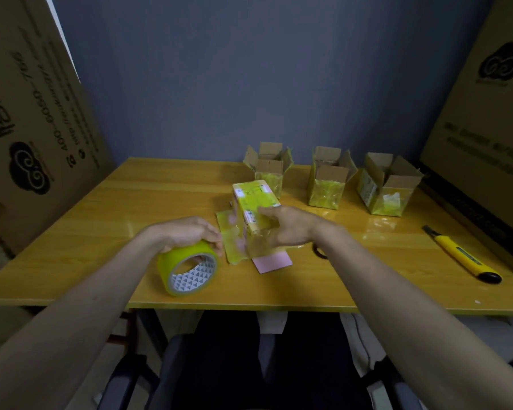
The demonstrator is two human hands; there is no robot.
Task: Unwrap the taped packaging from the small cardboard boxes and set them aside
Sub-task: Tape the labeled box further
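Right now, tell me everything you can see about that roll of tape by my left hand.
The tape roll is yellow-green and glossy, with a core printed in grey-and-white triangles. It stands on edge near the table's front edge, hole facing the camera. The left hand grips its top, and a strip runs toward the taped box.

This looks like a small packing or storeroom corner. Large printed cartons (33, 113) lean against a bare blue-grey wall (219, 69) on both sides of a yellow wooden table (101, 232). A tape roll (187, 267) and utility knife (462, 255) lie on it.
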